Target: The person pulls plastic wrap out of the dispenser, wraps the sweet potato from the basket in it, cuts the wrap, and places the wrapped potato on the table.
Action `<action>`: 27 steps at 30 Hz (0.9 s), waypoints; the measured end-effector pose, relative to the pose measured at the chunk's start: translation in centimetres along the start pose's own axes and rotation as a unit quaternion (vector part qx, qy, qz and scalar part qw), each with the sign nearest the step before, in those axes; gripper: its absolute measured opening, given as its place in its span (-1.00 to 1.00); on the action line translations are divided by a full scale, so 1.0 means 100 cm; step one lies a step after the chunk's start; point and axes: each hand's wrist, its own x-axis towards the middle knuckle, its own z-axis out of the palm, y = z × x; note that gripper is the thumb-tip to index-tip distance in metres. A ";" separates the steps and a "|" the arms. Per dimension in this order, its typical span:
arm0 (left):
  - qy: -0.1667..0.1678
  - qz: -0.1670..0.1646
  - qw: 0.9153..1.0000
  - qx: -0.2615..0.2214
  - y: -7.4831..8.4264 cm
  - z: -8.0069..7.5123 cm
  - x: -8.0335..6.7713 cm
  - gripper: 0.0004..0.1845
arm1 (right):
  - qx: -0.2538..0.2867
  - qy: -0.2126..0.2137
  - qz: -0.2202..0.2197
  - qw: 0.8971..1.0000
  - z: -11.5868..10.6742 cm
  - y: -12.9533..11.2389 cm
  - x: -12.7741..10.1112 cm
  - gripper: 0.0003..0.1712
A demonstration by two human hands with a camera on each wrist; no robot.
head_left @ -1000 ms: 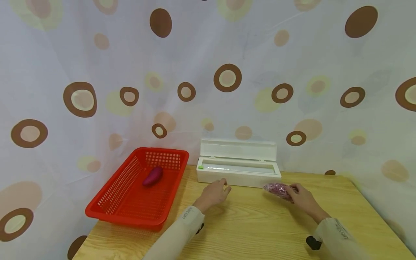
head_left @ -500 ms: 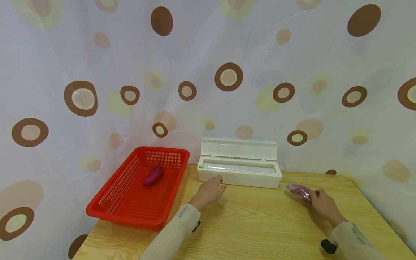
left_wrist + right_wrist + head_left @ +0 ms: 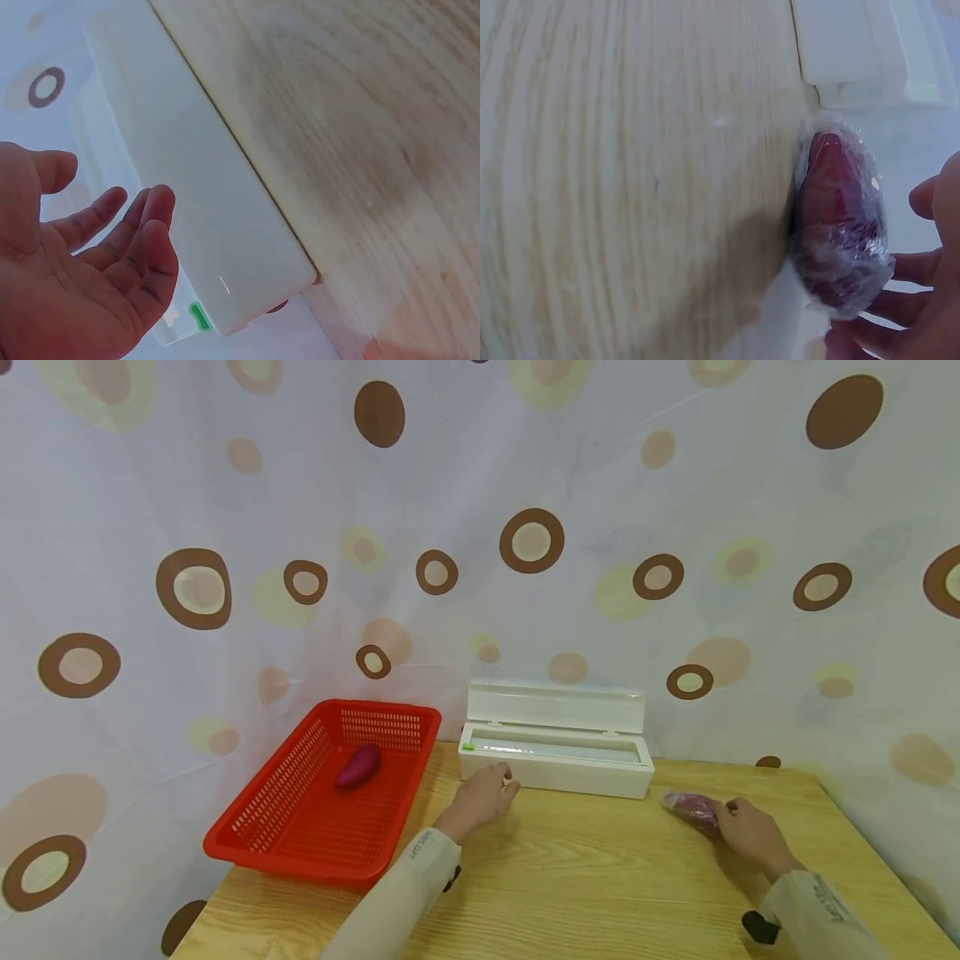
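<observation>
A purple sweet potato (image 3: 692,810) wrapped in clear cling film lies on the table at the right. My right hand (image 3: 752,837) is at its near end; in the right wrist view the thumb (image 3: 924,198) stands apart from the wrapped sweet potato (image 3: 838,217), while the other fingers are close beside or touching it. My left hand (image 3: 480,795) holds nothing, its fingers loosely bent in front of the white cling film dispenser (image 3: 555,772). The dispenser's lid (image 3: 555,707) is raised, and a green cutter slider (image 3: 199,316) shows at its left end.
A red plastic basket (image 3: 298,862) stands at the left of the wooden table (image 3: 570,885), with one unwrapped purple sweet potato (image 3: 358,766) in it. Behind the table hangs a patterned curtain (image 3: 480,468), close to the dispenser.
My right hand has carried the wrapped sweet potato rightward, away from the dispenser, and its grip has loosened. My left hand has drawn slightly left.
</observation>
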 end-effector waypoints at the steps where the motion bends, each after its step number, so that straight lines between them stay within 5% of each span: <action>1: 0.003 0.000 1.000 0.000 0.000 -0.001 0.002 -0.70 | -0.008 0.004 -0.003 1.000 0.000 0.000 0.002 -0.14; 10: 0.062 0.022 0.995 0.073 -0.003 -0.010 0.026 -0.68 | -0.041 0.095 -0.079 0.992 0.009 -0.039 0.030 -0.34; 17: 0.115 0.035 0.987 0.104 -0.010 -0.011 0.045 -0.75 | -0.005 0.120 -0.172 0.978 0.016 -0.087 0.051 -0.56; 27: 0.069 0.011 0.988 0.139 -0.015 -0.008 0.061 -0.68 | -0.044 0.086 -0.234 0.967 0.028 -0.127 0.073 -0.61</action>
